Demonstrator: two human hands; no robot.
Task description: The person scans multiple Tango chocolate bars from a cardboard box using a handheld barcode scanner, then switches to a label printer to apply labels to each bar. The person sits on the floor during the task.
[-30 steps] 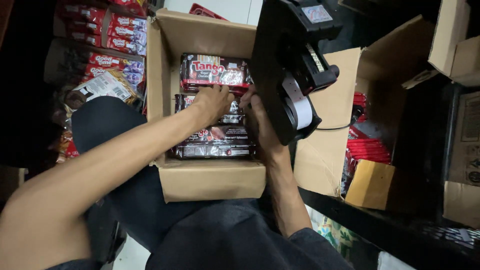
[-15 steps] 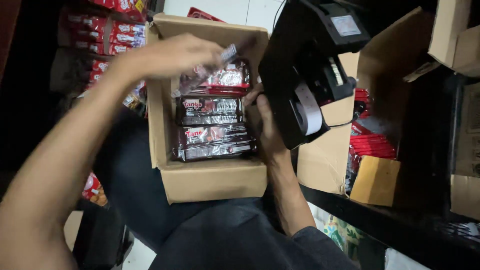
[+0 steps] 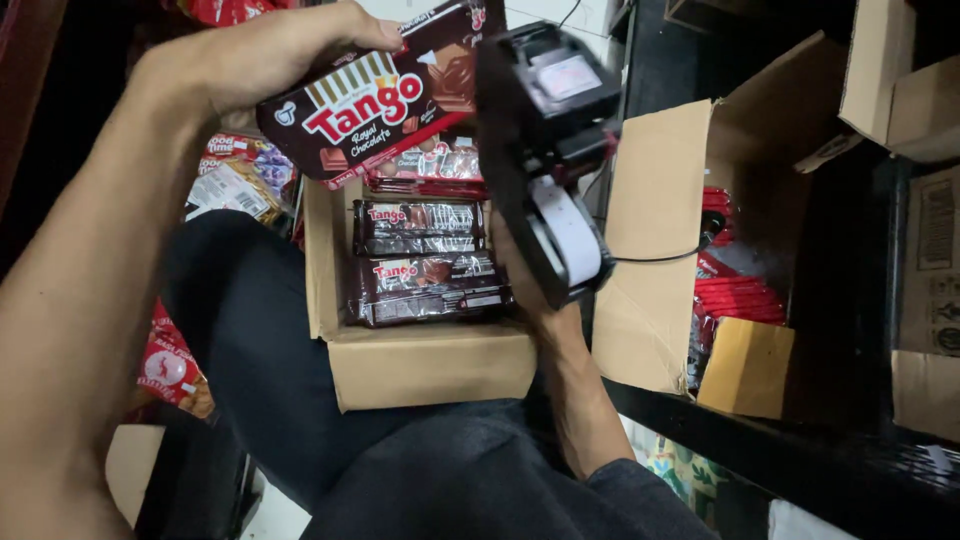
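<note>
My left hand (image 3: 255, 50) holds a dark brown chocolate wafer pack (image 3: 385, 90) up near the camera, above an open cardboard box (image 3: 430, 365) resting on my lap. Several more of the same packs (image 3: 425, 255) lie stacked inside the box. My right hand (image 3: 540, 300) grips a black handheld price-label gun (image 3: 545, 150) with a white label roll, its head close to the raised pack's right end. Most of the right hand is hidden behind the gun.
A larger open cardboard box (image 3: 655, 250) with red packs (image 3: 735, 295) stands to the right, a small brown carton (image 3: 745, 365) beside it. More cartons (image 3: 925, 260) sit at far right. Red snack packets (image 3: 175, 365) lie at the left by my dark-trousered leg (image 3: 260, 340).
My left hand has lifted one wafer pack out of the box and raised it toward the camera. The label gun has moved left, up to the pack.
</note>
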